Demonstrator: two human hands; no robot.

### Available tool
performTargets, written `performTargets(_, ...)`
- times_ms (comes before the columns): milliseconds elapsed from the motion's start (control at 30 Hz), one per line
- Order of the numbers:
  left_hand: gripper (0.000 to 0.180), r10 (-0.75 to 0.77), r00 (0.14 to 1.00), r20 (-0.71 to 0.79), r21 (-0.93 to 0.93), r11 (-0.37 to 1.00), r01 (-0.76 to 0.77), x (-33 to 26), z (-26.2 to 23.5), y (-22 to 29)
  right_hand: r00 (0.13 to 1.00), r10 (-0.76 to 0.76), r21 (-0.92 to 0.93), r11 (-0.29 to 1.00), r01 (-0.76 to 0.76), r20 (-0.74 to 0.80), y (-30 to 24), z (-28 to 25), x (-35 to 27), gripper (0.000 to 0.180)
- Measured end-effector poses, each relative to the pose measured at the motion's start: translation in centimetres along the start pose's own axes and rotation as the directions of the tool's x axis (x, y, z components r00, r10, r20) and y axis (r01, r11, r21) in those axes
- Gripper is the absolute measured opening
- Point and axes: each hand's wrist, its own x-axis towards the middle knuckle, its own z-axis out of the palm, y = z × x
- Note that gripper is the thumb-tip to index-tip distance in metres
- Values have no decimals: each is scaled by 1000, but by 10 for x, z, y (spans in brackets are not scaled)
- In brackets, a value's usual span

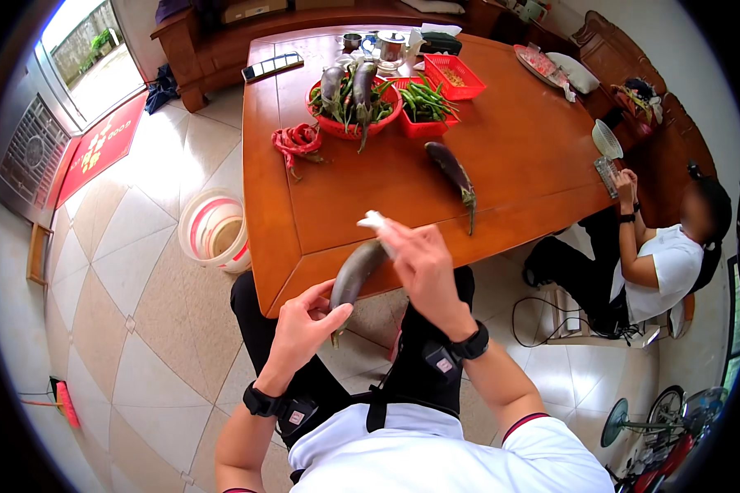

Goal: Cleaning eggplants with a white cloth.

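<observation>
Left fingers (316, 293): loosely curled, we're holding an eggplant (355, 275), likely steadying it | Right fingers (409, 248): bunched, we're pinching white tissue (372, 219) by its far end

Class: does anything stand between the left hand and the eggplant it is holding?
Nothing visible: the left hand holds the eggplant directly with bare fingers. The white tissue or cloth is in the right hand, by the eggplant's far end.
</observation>
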Motion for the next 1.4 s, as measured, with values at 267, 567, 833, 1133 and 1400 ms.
performTargets(267,52,130,990,-46,166,979,-121,-10,7,-1,994,-95,45,995,92,62,-29,12,-20,51)
performTargets(567,52,322,942,-97,401,878,-259,-20,21,6,985,172,35,984,-172,23,3,-8,-17,43)
performTargets(833,41,356,921,-161,491,838,-238,-20,30,-5,978,-149,172,977,124,145,-45,5,-41,51)
performTargets(1133,49,174,975,-137,431,897,-99,-21,32,-7,997,71,188,980,-71,7,-3,-3,-30,46)
performTargets(1400,30,-54,989,141,-325,941,97,-23,22,-8,991,130,161,978,-131,16,9,0,-35,47)
